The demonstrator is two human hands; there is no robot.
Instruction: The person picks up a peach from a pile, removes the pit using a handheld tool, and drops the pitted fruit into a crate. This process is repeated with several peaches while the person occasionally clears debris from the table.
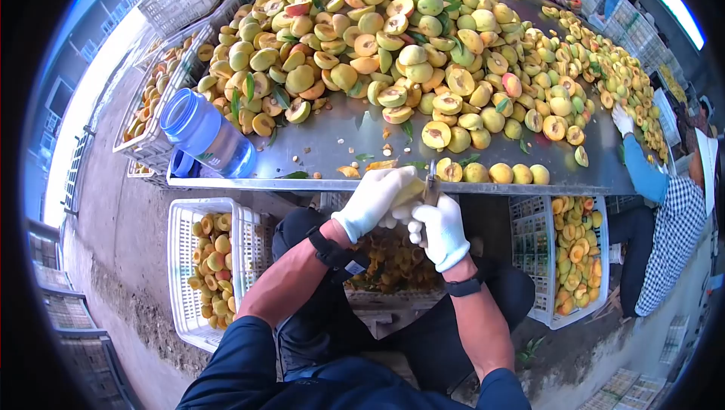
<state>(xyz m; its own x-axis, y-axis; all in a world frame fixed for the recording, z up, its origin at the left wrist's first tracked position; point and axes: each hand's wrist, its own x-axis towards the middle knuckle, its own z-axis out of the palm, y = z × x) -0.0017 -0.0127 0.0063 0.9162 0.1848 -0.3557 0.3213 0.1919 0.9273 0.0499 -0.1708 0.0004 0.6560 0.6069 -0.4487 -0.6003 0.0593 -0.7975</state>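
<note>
In the middle of the head view, my left hand, in a white glove, closes around a yellow-green peach; the fingers cover much of the fruit. My right hand, gloved the same way, is right beside it and grips a small metal hand tool. The tool points up, and its exact kind is hard to make out. Both hands are over the near edge of the metal table. Just beyond them sits a short row of peaches along that edge.
A large heap of whole and halved peaches covers the table. At its left corner lies a tilted blue bottle. White crates of peaches stand at left and right. Scraps lie below my hands. A co-worker sits at right.
</note>
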